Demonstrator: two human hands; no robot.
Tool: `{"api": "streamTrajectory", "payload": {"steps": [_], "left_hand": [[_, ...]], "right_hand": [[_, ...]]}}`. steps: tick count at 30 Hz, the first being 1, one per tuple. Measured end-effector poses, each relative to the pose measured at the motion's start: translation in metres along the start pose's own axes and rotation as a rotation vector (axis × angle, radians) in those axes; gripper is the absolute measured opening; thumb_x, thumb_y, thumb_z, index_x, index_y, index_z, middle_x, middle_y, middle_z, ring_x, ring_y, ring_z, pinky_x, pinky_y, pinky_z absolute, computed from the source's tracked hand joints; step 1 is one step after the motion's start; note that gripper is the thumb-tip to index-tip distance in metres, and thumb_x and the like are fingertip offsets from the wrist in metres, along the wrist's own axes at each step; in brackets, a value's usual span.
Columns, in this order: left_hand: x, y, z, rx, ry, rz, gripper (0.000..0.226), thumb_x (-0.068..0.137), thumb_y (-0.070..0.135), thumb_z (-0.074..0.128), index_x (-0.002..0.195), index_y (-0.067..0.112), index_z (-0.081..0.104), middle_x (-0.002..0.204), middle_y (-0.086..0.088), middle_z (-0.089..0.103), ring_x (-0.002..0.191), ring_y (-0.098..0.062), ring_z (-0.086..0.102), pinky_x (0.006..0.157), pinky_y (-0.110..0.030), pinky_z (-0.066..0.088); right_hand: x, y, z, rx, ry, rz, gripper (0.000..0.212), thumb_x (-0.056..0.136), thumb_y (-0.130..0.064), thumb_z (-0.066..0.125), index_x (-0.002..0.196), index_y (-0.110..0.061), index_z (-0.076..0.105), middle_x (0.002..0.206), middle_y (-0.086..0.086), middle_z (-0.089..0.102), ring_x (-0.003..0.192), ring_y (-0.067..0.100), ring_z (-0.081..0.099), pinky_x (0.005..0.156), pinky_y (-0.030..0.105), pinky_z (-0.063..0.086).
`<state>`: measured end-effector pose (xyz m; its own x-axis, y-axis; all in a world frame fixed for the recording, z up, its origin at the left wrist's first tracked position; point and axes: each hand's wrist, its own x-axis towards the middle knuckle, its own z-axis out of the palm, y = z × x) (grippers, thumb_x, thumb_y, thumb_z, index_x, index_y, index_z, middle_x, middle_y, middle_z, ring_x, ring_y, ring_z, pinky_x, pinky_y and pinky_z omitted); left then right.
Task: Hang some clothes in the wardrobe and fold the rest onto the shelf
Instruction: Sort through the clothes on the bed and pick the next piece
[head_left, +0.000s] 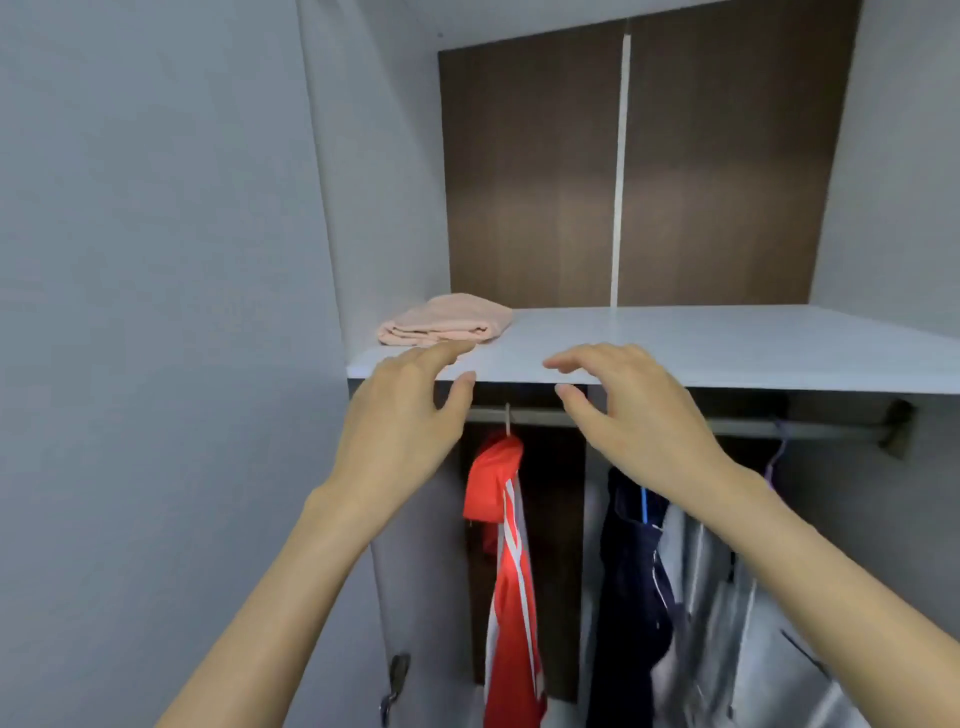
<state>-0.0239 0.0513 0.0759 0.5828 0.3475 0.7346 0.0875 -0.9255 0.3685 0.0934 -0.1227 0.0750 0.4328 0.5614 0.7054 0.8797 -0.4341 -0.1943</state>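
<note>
A folded pink garment (445, 319) lies at the left end of the white wardrobe shelf (727, 343). My left hand (405, 415) hovers in front of the shelf's edge, fingers relaxed, its fingertips just short of the pink garment and holding nothing. My right hand (639, 410) is raised beside it with spread, slightly bent fingers, also empty. Below the shelf a metal rail (753, 427) carries a red jacket with white stripes (506, 561) and a dark navy garment (631, 582) on hangers.
The open wardrobe door (156, 312) fills the left side, with a handle (395, 680) low down. Brown back panels (530, 171) close the upper compartment. Grey and white clothes (727, 623) hang at the lower right, and a purple hanger (777, 452) hooks over the rail.
</note>
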Motion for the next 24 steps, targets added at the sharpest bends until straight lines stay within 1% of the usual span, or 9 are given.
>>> {"api": "streamTrajectory", "payload": {"steps": [3, 6, 10, 13, 14, 16, 18, 21, 24], "left_hand": [[-0.047, 0.011, -0.003, -0.052, -0.119, 0.042, 0.037, 0.095, 0.035, 0.051, 0.132, 0.035, 0.055, 0.125, 0.008, 0.063, 0.117, -0.015, 0.054, 0.097, -0.038, 0.046], [-0.091, 0.026, -0.004, -0.134, -0.230, 0.059, 0.037, 0.097, 0.036, 0.050, 0.134, 0.037, 0.053, 0.128, 0.010, 0.061, 0.117, -0.012, 0.054, 0.096, -0.033, 0.046], [-0.147, 0.050, -0.003, -0.201, -0.326, 0.112, 0.037, 0.097, 0.035, 0.049, 0.135, 0.035, 0.053, 0.129, 0.011, 0.060, 0.118, -0.011, 0.054, 0.091, -0.027, 0.043], [-0.191, 0.075, 0.001, -0.251, -0.414, 0.132, 0.038, 0.097, 0.034, 0.050, 0.135, 0.035, 0.052, 0.125, 0.010, 0.062, 0.116, -0.012, 0.055, 0.084, -0.023, 0.039], [-0.206, 0.086, 0.002, -0.272, -0.454, 0.144, 0.038, 0.097, 0.034, 0.050, 0.135, 0.035, 0.052, 0.125, 0.009, 0.062, 0.115, -0.013, 0.055, 0.084, -0.024, 0.041], [-0.236, 0.110, 0.003, -0.316, -0.529, 0.185, 0.039, 0.097, 0.032, 0.050, 0.137, 0.032, 0.051, 0.125, 0.005, 0.061, 0.116, -0.016, 0.055, 0.091, -0.032, 0.047], [-0.266, 0.136, 0.002, -0.364, -0.586, 0.216, 0.040, 0.097, 0.031, 0.051, 0.137, 0.030, 0.051, 0.127, 0.004, 0.061, 0.117, -0.018, 0.055, 0.096, -0.037, 0.047], [-0.316, 0.176, 0.002, -0.432, -0.645, 0.257, 0.038, 0.097, 0.031, 0.051, 0.135, 0.030, 0.054, 0.127, 0.004, 0.062, 0.114, -0.018, 0.057, 0.093, -0.035, 0.048], [-0.375, 0.217, -0.002, -0.479, -0.753, 0.274, 0.037, 0.097, 0.030, 0.051, 0.133, 0.028, 0.054, 0.127, 0.004, 0.062, 0.116, -0.017, 0.056, 0.093, -0.036, 0.047]], "right_hand": [[-0.066, -0.021, -0.009, -0.074, -0.048, 0.105, 0.033, 0.098, -0.032, 0.049, 0.129, -0.030, 0.056, 0.127, -0.012, 0.059, 0.119, 0.011, 0.048, 0.099, 0.034, 0.041], [-0.130, -0.034, -0.026, -0.130, -0.084, 0.222, 0.032, 0.097, -0.032, 0.049, 0.129, -0.032, 0.056, 0.126, -0.013, 0.059, 0.118, 0.012, 0.049, 0.092, 0.028, 0.038], [-0.216, -0.046, -0.049, -0.170, -0.101, 0.381, 0.030, 0.096, -0.029, 0.051, 0.125, -0.030, 0.059, 0.122, -0.012, 0.062, 0.113, 0.015, 0.051, 0.088, 0.031, 0.042], [-0.279, -0.055, -0.071, -0.223, -0.102, 0.481, 0.029, 0.095, -0.028, 0.053, 0.123, -0.029, 0.060, 0.115, -0.012, 0.062, 0.104, 0.017, 0.052, 0.077, 0.030, 0.038], [-0.300, -0.058, -0.080, -0.236, -0.101, 0.523, 0.029, 0.095, -0.027, 0.053, 0.123, -0.029, 0.061, 0.112, -0.011, 0.062, 0.102, 0.019, 0.053, 0.075, 0.030, 0.038], [-0.343, -0.065, -0.098, -0.254, -0.085, 0.613, 0.028, 0.094, -0.025, 0.055, 0.121, -0.028, 0.062, 0.110, -0.008, 0.063, 0.103, 0.021, 0.054, 0.077, 0.032, 0.042], [-0.388, -0.073, -0.117, -0.253, -0.062, 0.694, 0.027, 0.094, -0.026, 0.055, 0.120, -0.029, 0.062, 0.112, -0.007, 0.064, 0.105, 0.020, 0.054, 0.074, 0.029, 0.040], [-0.457, -0.088, -0.147, -0.227, -0.066, 0.804, 0.028, 0.095, -0.027, 0.055, 0.122, -0.029, 0.061, 0.118, -0.009, 0.063, 0.108, 0.014, 0.055, 0.077, 0.026, 0.040], [-0.527, -0.111, -0.179, -0.189, -0.066, 0.932, 0.028, 0.095, -0.026, 0.055, 0.122, -0.029, 0.061, 0.117, -0.008, 0.063, 0.105, 0.014, 0.056, 0.080, 0.033, 0.048]]}}
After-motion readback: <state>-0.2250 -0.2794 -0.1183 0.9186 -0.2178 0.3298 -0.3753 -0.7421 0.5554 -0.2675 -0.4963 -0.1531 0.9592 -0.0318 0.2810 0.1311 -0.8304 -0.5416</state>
